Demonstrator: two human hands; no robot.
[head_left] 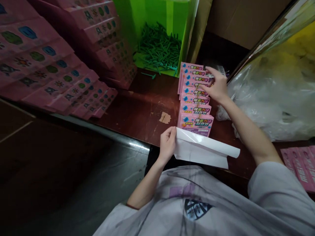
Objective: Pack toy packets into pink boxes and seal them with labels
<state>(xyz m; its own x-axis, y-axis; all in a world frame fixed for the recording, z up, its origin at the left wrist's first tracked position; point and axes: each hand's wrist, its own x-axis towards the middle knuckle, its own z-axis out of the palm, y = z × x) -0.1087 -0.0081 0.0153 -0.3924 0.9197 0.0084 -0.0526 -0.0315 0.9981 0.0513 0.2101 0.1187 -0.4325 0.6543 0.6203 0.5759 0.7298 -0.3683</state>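
My left hand (168, 144) is closed on one end of a white glossy sheet (206, 147), whose upper edge curls over into a loose roll. The sheet hangs in front of my body, close to the table edge. My right hand (217, 86) is over the right side of a row of pink boxes (195, 121), thumb and forefinger apart with nothing visible between them. The boxes overlap like steps, running away from me, with colourful printing on their faces. A small white patterned item (220, 69) lies partly hidden behind my right hand.
Tall stacks of pink boxes (59, 68) stand at the left. A bright green bin (157, 13) at the back holds many green sticks (159, 47). At right are a clear plastic bag (268, 108) and more pink packs (299, 165). The brown table (142, 108) ends near my body.
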